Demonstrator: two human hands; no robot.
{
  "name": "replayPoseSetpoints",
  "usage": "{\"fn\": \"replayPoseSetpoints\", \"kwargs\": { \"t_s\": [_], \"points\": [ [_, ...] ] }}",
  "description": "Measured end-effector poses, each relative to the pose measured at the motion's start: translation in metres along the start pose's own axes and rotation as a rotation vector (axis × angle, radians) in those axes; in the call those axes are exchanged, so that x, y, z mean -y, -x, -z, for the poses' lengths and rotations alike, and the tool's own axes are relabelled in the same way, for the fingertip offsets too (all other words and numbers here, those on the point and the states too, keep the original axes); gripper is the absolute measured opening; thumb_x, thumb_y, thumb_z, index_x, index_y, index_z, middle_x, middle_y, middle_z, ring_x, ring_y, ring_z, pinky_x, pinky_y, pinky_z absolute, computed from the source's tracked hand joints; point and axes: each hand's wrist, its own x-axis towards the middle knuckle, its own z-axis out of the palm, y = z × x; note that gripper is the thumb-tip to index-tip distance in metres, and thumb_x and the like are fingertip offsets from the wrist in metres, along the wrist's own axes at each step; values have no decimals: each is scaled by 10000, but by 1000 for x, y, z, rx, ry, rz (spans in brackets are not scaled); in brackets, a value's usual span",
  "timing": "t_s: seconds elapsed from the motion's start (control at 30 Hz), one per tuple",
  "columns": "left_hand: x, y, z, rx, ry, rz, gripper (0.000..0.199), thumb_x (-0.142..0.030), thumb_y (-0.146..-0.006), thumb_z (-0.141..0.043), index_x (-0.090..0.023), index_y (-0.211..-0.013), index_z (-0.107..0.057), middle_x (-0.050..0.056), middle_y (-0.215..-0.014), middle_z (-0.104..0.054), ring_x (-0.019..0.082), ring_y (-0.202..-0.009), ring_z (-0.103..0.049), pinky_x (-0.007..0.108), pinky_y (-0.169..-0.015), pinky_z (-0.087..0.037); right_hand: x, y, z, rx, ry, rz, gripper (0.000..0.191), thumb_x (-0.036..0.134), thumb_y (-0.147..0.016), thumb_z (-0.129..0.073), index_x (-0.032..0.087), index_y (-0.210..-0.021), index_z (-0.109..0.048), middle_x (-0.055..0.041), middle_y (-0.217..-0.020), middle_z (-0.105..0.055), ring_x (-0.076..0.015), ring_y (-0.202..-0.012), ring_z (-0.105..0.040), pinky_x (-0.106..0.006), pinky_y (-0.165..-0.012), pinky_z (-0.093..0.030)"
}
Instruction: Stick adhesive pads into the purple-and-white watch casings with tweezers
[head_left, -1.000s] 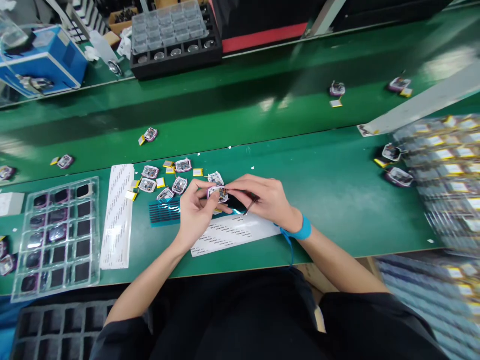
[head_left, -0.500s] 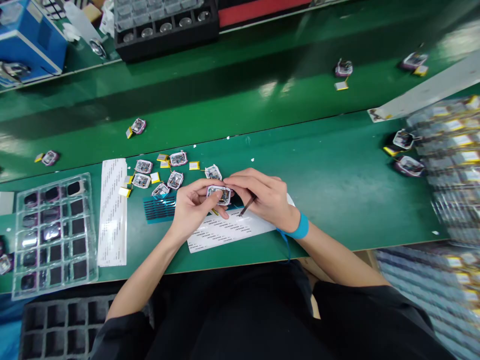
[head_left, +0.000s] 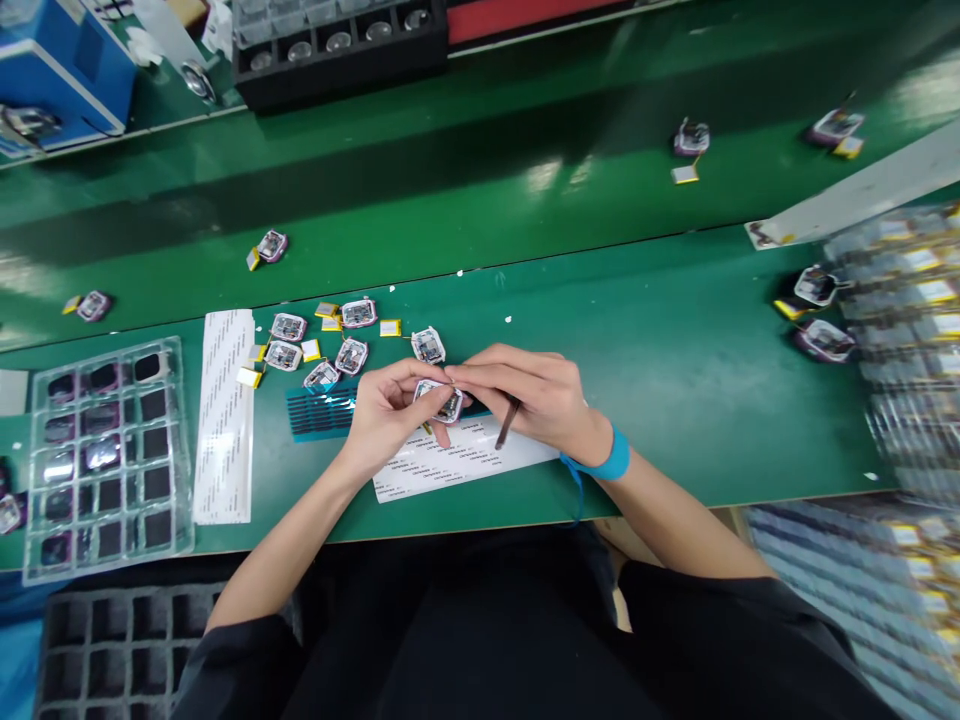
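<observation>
My left hand point(head_left: 386, 412) grips a small square watch case point(head_left: 451, 405) by its edges, thumb across its face, with the circuit board inside exposed. A bit of yellow shows beneath that case. My right hand point(head_left: 529, 392) has its thumb and forefinger pinched at the case's upper right corner; whatever tiny part they grip there is hidden. Dark tweezers point(head_left: 508, 422) are tucked under its curled fingers, one end sticking out downward. Just beyond the hands lies another open watch case point(head_left: 428, 345). Below them is a white printed sheet point(head_left: 457, 462).
Several watch cases point(head_left: 285, 355) with yellow-edged batteries point(head_left: 249, 377) lie to the left, near a blue sheet with black strips point(head_left: 311, 415). Farther left are a white strip point(head_left: 225, 420) and a clear tray point(head_left: 185, 500). Stacked trays point(head_left: 915, 400) stand at right. A blue wrist strap point(head_left: 616, 455) circles my right wrist.
The watch case has tilted in my left hand, its right side dropping. My right fingertips have moved onto its upper corner, and the tweezers have swung to point more steeply down.
</observation>
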Motion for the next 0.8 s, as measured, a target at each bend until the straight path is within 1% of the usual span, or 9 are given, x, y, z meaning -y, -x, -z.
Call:
{"fn": "replayPoseSetpoints", "kwargs": {
  "t_s": [0.1, 0.23, 0.33, 0.43, 0.5, 0.57, 0.67, 0.77, 0.8],
  "points": [
    [2, -3, -2, -56, -60, -27, 297, -397, -766, -849, -171, -887, -699, 6, -713, -747, 120, -425, -665, 217, -417, -520, 2, -2, 2, 46, 49, -40, 231, 130, -992, -619, 209, -1186, -716, -34, -954, -783, -126, -773, -742, -221, -636, -605],
    [3, -6, -2, -73, -72, -34, 321, -415, -751, -848, -160, -872, -696, -21, -655, -696, 111, -425, -656, 204, -411, -487, 1, 1, 2, 62, 143, -50, 249, 146, -993, -610, 236, -1198, -719, -25, -971, -802, -143, -772, -756, -247, -664, -625],
    [3, -5, -1, -73, -80, -35, 313, -411, -764, -843, -159, -882, -700, -19, -647, -694, 113, -425, -658, 214, -433, -512, -1, 3, -1, 62, 162, -23, 256, 138, -987, -604, 241, -1193, -716, -24, -988, -810, -149, -786, -767, -259, -677, -635],
    [2, -4, 0, -77, -92, -33, 271, -386, -788, -828, -162, -881, -707, -16, -640, -697, 116, -429, -666, 223, -461, -543, -2, 2, -3, 50, 108, -42, 223, 145, -981, -606, 250, -1136, -725, -3, -923, -811, -132, -715, -751, -244, -627, -615],
    [2, -4, 0, -80, -77, -29, 231, -351, -799, -815, -164, -891, -713, -18, -642, -700, 112, -432, -671, 213, -462, -543, -2, -1, -5, 21, 33, -137, 185, 161, -971, -620, 245, -1085, -739, 5, -879, -808, -114, -638, -716, -232, -570, -583],
    [2, -4, 0, -91, -61, -22, 209, -321, -798, -809, -163, -897, -715, -13, -662, -715, 105, -426, -668, 205, -462, -542, -6, -4, -6, -41, -70, -336, 140, 186, -958, -639, 221, -1034, -751, -4, -849, -805, -97, -544, -654, -223, -484, -526],
    [3, -4, -1, -110, -52, -6, 210, -313, -794, -812, -156, -888, -710, 10, -717, -747, 95, -411, -652, 212, -467, -551, -18, -5, -5, -167, -270, -642, 207, 217, -924, -683, 195, -1125, -727, -55, -1000, -814, -88, -496, -608, -222, -422, -485],
    [3, -4, -2, -112, -47, 6, 224, -317, -789, -817, -158, -897, -703, 29, -758, -765, 96, -411, -647, 232, -485, -571, -29, -5, 0, -333, -306, -708, 456, 214, -871, -748, 226, -1315, -647, -107, -1290, -739, -98, -544, -649, -225, -409, -484],
    [3, -4, -3, -117, -46, 5, 226, -316, -788, -818, -160, -901, -699, 30, -761, -766, 98, -414, -649, 241, -500, -583, -29, -5, 2, -367, -259, -693, 461, 212, -874, -749, 237, -1322, -646, -109, -1325, -722, -94, -533, -643, -224, -390, -463]
  ]
}}
